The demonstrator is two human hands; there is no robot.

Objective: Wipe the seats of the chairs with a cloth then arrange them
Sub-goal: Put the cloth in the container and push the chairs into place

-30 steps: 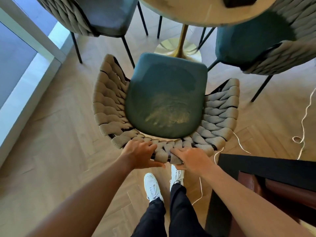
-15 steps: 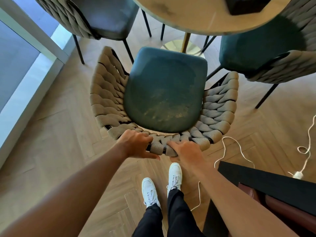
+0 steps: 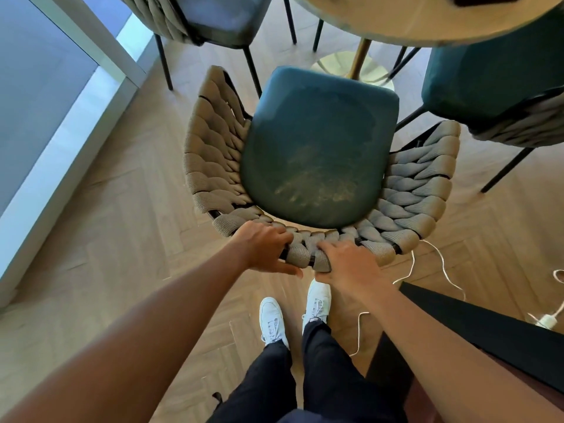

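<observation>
fingers (image 3: pixel 276 236) of both hands grip chair (image 3: pixel 317 154) backrest.

One head-worn wide-angle camera looks steeply down, close above a chair (image 3: pixel 317 154); the desk (image 3: pixel 427 22) sits at 12 o'clock.

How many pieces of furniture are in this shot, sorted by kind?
Chairs with woven backs: 3, the middle chair gripped by the left hand and right hand, the left chair, the right chair
Round table: 1
Total: 4
</observation>
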